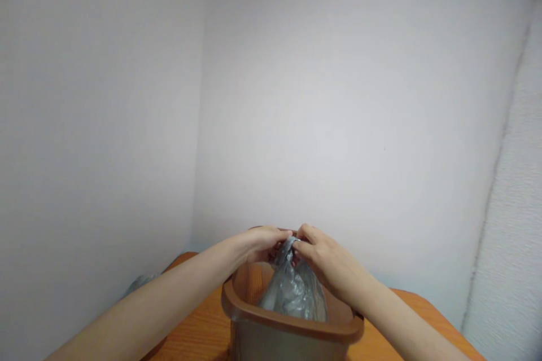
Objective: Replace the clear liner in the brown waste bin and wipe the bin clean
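A grey plastic bag (296,290) sits inside a bin with a brown rim (292,324), its top gathered to a narrow neck. My left hand (265,242) grips that neck from the left, fingers partly hidden behind the plastic. From the other side my right hand (319,251) pinches the same gathered top, thumb and fingers closed on it. Both hands are close together above the bin's opening, near its far rim. The lower part of the bag is hidden behind the bin's front rim.
The bin stands on an orange-brown wooden table (203,324). Beyond my left forearm, a piece of grey plastic (141,282) shows at the table's left side. White walls (339,124) rise behind the table and on both sides.
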{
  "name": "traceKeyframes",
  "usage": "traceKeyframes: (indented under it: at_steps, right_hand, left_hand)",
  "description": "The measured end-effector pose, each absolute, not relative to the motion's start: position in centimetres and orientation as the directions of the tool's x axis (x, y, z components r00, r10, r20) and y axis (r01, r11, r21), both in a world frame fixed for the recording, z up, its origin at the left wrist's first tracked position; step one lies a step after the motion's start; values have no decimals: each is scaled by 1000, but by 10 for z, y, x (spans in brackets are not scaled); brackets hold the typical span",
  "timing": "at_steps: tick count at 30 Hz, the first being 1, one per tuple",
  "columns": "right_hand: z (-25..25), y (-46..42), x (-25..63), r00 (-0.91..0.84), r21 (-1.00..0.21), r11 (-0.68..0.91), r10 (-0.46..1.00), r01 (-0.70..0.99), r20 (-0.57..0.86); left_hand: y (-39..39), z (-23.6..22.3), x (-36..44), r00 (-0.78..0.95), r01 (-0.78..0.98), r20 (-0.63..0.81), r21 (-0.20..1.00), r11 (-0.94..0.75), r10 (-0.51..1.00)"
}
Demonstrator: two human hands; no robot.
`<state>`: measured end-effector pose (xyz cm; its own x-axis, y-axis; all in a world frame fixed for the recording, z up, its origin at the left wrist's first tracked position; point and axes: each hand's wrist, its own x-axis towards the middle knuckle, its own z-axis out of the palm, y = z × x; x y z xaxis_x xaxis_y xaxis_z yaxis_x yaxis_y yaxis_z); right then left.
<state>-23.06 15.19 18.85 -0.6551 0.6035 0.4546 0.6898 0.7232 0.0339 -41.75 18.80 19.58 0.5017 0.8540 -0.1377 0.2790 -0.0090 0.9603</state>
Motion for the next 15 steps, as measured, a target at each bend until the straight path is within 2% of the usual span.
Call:
traceKeyframes:
  at_steps: [5,9,12,15]
  right_hand:
    - [188,145,-222,-728,38,801,522,597,443]
    - [191,133,-211,-719,26,811,503,585,480]
    - [192,125,-205,-684,-12,795,530,607,501]
    - [190,118,-199,-667,-45,776,569,629,481]
  left_hand:
    - [198,195,-418,436,369,-46,920,-132,899]
    - [206,200,-423,393,536,-41,822,-192,919]
    - [216,203,-427,328,696,-34,684,-218,944]
    - [221,204,-431,271,840,42,477,-257,962]
